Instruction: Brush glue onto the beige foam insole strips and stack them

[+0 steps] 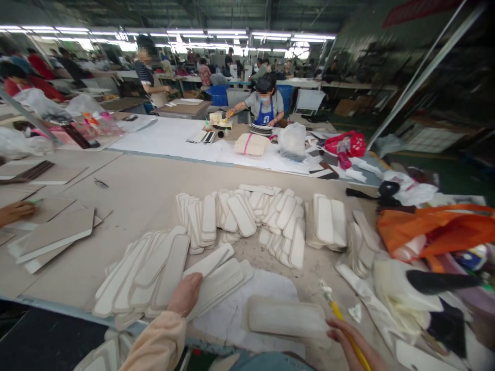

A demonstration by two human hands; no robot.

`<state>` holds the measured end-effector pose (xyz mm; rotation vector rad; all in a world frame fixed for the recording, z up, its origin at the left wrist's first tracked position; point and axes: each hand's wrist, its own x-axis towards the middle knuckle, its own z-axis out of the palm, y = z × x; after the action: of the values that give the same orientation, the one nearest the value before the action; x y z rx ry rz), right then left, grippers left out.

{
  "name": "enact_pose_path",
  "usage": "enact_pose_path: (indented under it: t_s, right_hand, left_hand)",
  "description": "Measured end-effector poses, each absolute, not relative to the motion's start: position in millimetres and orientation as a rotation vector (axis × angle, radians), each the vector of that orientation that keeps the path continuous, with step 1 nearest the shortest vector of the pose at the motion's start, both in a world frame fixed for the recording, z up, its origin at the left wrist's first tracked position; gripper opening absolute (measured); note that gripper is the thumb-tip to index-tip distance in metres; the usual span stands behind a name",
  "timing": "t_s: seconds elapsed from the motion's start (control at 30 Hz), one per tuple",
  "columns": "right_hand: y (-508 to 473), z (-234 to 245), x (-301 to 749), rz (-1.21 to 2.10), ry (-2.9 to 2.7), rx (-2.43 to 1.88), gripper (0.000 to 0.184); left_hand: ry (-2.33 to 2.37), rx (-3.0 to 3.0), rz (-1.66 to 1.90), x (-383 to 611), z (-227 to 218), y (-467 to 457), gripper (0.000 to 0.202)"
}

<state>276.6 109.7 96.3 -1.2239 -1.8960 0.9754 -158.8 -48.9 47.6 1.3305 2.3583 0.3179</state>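
Yellow brush: held in the right hand, just beside a single panel laid partly over white paper. Pale panels, fanned on the table: touched by the left hand; whether any is gripped cannot be told.

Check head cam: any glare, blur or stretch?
Head view, top: ceiling lights wash out to white; head view, right edge: orange bag looks stretched and soft; head view, upper right: dark, little detail; head view, centre: stacked cream panels read fairly clear.
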Motion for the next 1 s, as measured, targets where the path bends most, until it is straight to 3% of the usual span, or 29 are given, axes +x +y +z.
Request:
enact_pose_path:
  t_s: [0.13,0.37,0.5,0.63,0.77,0.87,1.0]
  right_hand:
    - [115,101,273,0.984,-1.837,-1.174,0.021]
    - [124,98,263,1.212,-1.889,-1.034,0.023]
    - [112,90,276,1.158,-1.945,-1.161,0.025]
    - [97,76,300,1.028,-1.875,-1.319,0.028]
    - [89,58,315,1.016,-1.930,-1.325,0.027]
    - [92,47,316,1.031,-1.972,-1.296,0.024]
    - [107,39,308,0.967,-2.035,-1.270,0.024]
  left_hand:
    - [2.346,1.432,0.413,-137,83,-32,0.033]
    - [1.591,1.630,0.395,-22,121,26,0.035]
    - [1.478,1.521,0.457,20,106,34,0.033]
    - [1.468,1.050,0.519,22,82,13,0.024]
    - [1.392,0.485,0.695,17,54,-16,0.045]
    - [1.606,0.371,0.804,20,35,-24,0.051]
    - [1.870,0.474,0.789,22,21,-14,0.042]
